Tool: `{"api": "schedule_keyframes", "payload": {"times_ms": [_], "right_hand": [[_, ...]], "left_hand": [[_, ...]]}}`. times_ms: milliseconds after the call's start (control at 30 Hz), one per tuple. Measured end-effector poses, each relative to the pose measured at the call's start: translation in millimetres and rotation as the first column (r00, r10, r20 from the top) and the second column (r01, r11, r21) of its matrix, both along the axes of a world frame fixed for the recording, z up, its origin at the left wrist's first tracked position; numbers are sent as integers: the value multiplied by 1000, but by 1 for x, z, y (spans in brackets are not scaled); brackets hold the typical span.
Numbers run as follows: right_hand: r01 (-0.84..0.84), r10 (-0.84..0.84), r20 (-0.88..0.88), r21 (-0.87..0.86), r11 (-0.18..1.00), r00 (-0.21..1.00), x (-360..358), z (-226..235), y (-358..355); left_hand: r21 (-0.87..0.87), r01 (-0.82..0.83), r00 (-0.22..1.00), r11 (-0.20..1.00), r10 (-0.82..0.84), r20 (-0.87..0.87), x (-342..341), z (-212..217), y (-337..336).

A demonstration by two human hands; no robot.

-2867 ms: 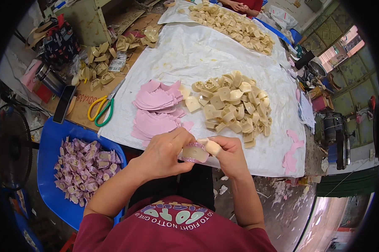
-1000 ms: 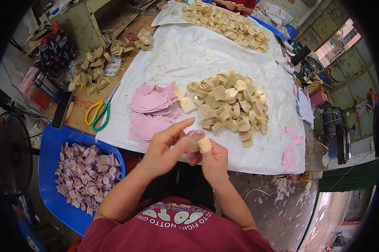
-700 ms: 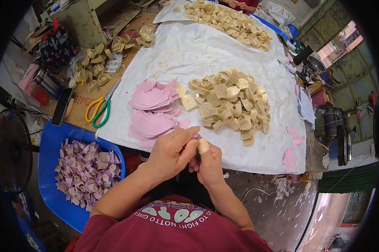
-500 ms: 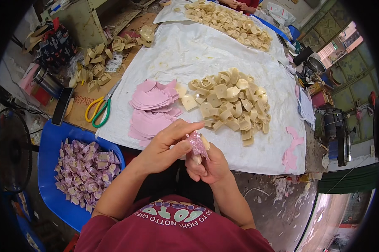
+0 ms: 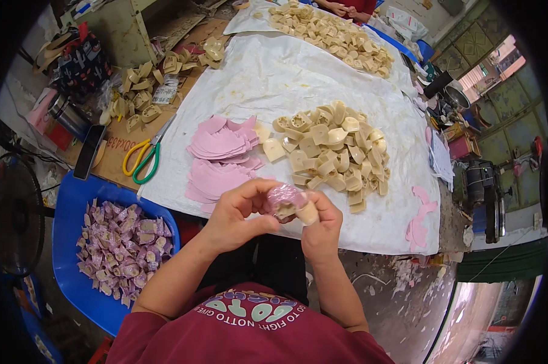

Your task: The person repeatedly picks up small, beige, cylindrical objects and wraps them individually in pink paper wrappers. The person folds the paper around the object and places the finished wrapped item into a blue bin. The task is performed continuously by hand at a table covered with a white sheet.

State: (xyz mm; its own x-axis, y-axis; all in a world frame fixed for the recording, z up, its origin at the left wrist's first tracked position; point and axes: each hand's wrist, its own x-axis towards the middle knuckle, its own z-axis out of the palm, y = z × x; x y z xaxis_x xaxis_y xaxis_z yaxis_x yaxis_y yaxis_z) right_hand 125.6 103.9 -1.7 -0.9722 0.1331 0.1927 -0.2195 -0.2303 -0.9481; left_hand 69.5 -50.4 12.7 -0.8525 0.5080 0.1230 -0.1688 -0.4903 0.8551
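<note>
Near the table's front edge, my two hands hold up a small hollow shoe heel (image 5: 285, 195) covered in glittery pink material, its beige open underside partly visible. My left hand (image 5: 234, 215) grips it from the left between thumb and curled fingers. Closed on its other side is my right hand (image 5: 324, 230); a pale beige tip shows at those fingers, and I cannot tell whether it is a finger cover. Just beyond lie stacked pink cut pieces (image 5: 222, 145) and, to their right, a heap of bare beige plastic heels (image 5: 338, 145).
A blue tub (image 5: 67, 255) at lower left holds many glitter-covered heels (image 5: 125, 246). Scissors (image 5: 146, 158) with yellow and green handles lie beside a phone (image 5: 89, 151). More beige heels (image 5: 341, 39) are piled at the far end, near another person's hands (image 5: 345, 10).
The heel has been turned, so its hollow underside shows. My left fingers have curled round it, and my right hand has shifted from beneath it to its right side.
</note>
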Motion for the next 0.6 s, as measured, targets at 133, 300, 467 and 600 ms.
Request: {"api": "schedule_keyframes", "payload": {"times_ms": [133,300,467,600], "right_hand": [[25,-18,81,-79,997,997,-1,-9,-4],[-33,16,116,145,989,993,-10,6,-4],[-179,155,266,71,981,951,-11,-2,-15],[-46,-13,141,408,912,990,-23,-28,-24]], "left_hand": [[-293,-152,925,944,32,-378,-5,-11,-10],[-498,-287,862,819,-5,-506,-1,3,-16],[-597,-390,810,701,-48,-585,5,3,-37],[-674,-628,760,389,119,-639,5,-19,-124]]}}
